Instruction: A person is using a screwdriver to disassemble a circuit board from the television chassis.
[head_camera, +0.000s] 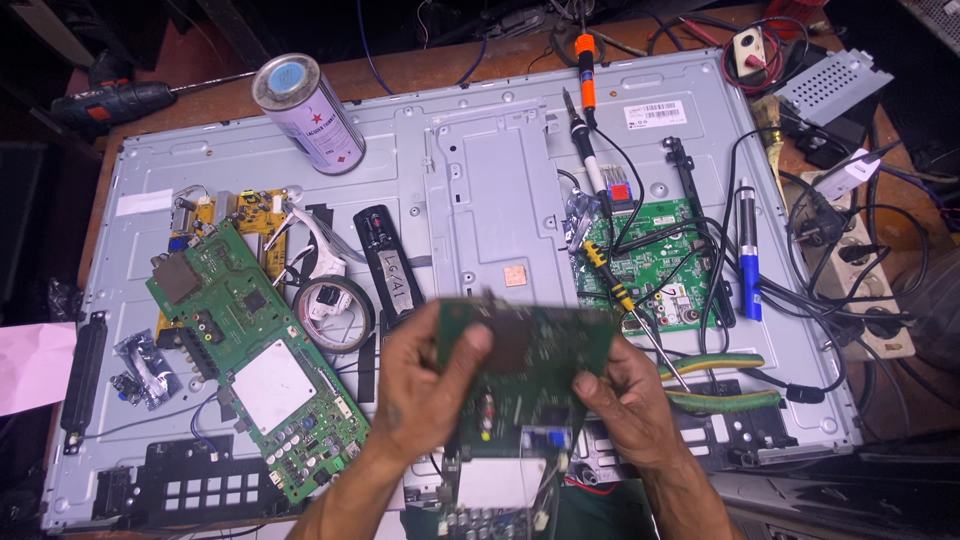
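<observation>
Both hands are gripping a blurred green circuit board (525, 375) just above the grey metal TV back panel (490, 190): left hand (425, 385) pinching its left edge, thumb on top; right hand (625, 400) clasping the right edge. Another green board (255, 360) is lying to the left, a screwdriver (625, 300) just beside the right hand.

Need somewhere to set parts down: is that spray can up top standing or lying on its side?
Standing upright: the spray can shows its round top to the camera and rests base-down on the grey TV back panel.
</observation>
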